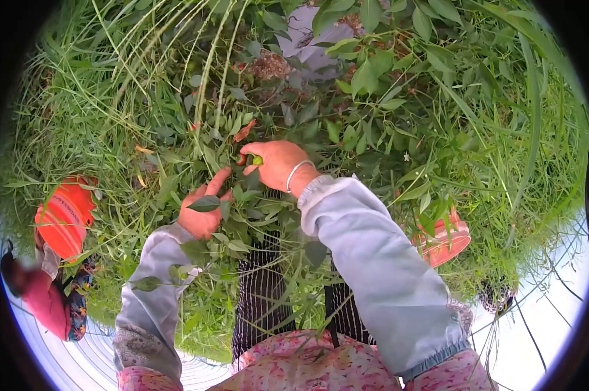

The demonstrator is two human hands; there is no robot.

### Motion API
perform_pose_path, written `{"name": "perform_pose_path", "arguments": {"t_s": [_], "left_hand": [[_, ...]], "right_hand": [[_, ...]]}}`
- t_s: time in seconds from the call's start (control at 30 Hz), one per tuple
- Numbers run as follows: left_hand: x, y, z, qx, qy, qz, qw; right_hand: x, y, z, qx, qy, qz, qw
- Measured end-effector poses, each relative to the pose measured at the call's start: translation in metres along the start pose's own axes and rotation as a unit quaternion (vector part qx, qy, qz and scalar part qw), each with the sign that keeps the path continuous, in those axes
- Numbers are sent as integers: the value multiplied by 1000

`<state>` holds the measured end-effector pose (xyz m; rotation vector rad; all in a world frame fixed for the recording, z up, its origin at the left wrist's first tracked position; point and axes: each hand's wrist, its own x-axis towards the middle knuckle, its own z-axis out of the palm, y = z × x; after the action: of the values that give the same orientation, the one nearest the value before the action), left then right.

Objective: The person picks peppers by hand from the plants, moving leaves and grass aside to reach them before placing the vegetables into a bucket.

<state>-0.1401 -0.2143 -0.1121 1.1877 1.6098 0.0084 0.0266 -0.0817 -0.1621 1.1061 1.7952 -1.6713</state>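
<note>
My right hand (278, 164), with a white band at its wrist, is closed in a pinch at the middle of the plants. A small green pepper (258, 160) shows between its fingers, and a red pepper (241, 159) sits right at the fingertips. Lower and to the left, my left hand (202, 210) reaches into the leaves with its index finger stretched toward the right hand. A dark green leaf (204, 203) covers part of its fingers. A shrivelled orange-red pepper (245, 131) hangs just above the hands.
An orange-red bucket (66, 218) is at the left, near a person in pink (46, 306). Another reddish container (445, 241) stands in the grass behind my right arm. Tall grass (79, 117) and leafy plants surround me, with pale sheeting (314, 39) at the top.
</note>
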Motion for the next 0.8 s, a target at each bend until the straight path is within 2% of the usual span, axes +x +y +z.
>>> {"name": "perform_pose_path", "arguments": {"t_s": [0.03, 0.1, 0.2, 0.3, 0.4, 0.43, 0.53, 0.6, 0.67, 0.73, 0.8], "left_hand": [[0, 2, -1, -26, 0, -22, 999], [0, -2, 0, 3, -3, 19, 1000], [-1, -7, 3, 23, 11, 60, 998], [-1, -9, 0, 35, -7, 44, 998], [-2, -7, -8, 60, -21, 24, 998], [-3, -7, -10, 69, -24, 21, 997], [-3, -29, 4, 38, -4, 65, 997], [1, -34, 9, -21, -23, 18, 999], [3, -30, 7, -7, -33, 25, 999], [5, -14, 2, 81, -27, 85, 993], [12, -9, 5, 157, 69, 205, 964]], "right_hand": [[-1, -1, 6, -1, 10, -4, 1000], [1, 1, 24, 11, 62, -27, 998], [6, 3, 32, 46, 68, 0, 997], [3, 5, 32, 67, 98, -4, 993], [-15, 10, 24, 97, 77, -28, 992], [-21, 14, 23, 86, 72, -77, 991], [-45, 14, 11, 133, -17, -72, 988], [-54, 16, 11, 141, 12, -90, 986], [-59, 16, 12, 135, 40, -75, 987], [-62, 18, 15, 82, 29, -65, 994], [-64, 18, 21, 52, 28, -57, 997]]}}
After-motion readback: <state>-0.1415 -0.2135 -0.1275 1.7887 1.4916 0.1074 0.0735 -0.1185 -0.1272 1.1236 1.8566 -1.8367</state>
